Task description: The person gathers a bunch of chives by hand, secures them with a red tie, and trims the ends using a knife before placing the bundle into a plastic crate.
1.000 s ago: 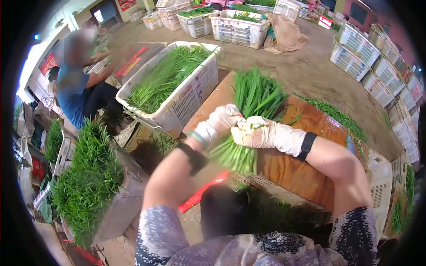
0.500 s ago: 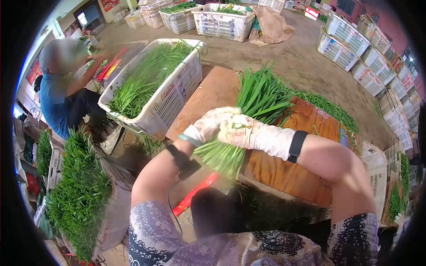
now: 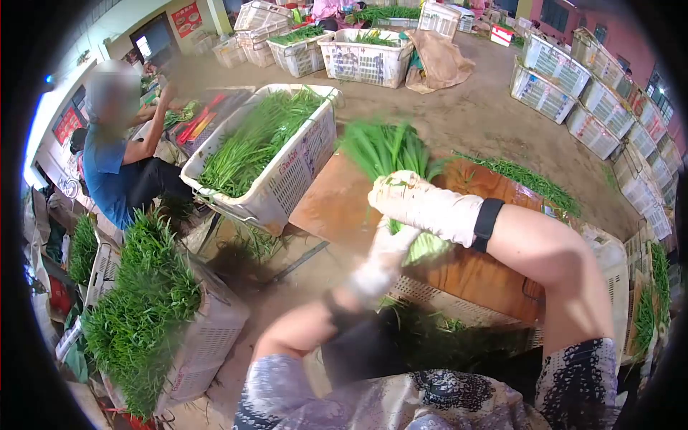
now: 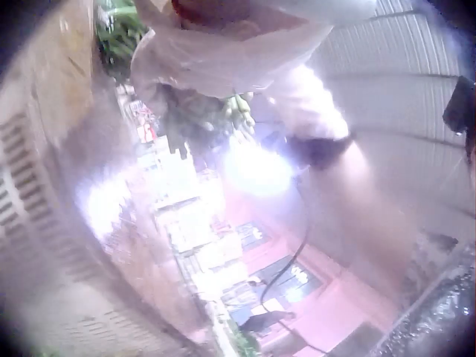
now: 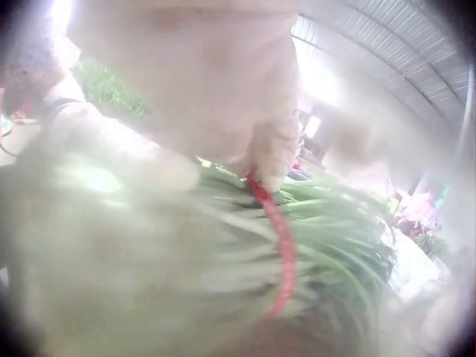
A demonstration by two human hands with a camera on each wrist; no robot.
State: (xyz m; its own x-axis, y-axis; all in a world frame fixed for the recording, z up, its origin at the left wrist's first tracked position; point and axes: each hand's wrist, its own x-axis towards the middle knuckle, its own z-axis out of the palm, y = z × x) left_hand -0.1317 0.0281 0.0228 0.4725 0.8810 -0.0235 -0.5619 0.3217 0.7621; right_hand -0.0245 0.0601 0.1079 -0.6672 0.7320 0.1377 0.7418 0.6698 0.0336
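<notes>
A bunch of long green leaves (image 3: 390,149) lies over the wooden board (image 3: 494,283), pale stems (image 3: 428,249) toward the wearer. My gloved right hand (image 3: 423,206) grips the bunch around its middle. In the right wrist view a red tie (image 5: 284,249) crosses the greens (image 5: 335,238), with gloved fingertips (image 5: 271,160) pinching at its upper end. My gloved left hand (image 3: 390,247) holds the stem side, lower down; its fingers are partly hidden and blurred. The left wrist view shows a blurred white glove (image 4: 216,56) close to the lens.
A white crate (image 3: 276,188) of greens stands left of the board, another crate (image 3: 208,322) nearer on the left. Loose greens (image 3: 527,179) lie along the board's far edge. A person in blue (image 3: 107,168) sits at left. Stacked crates (image 3: 552,79) line the right side.
My left hand has moved from beside the right hand down to the stem side. The bunch has shifted left and turned, and the right hand has moved slightly with it.
</notes>
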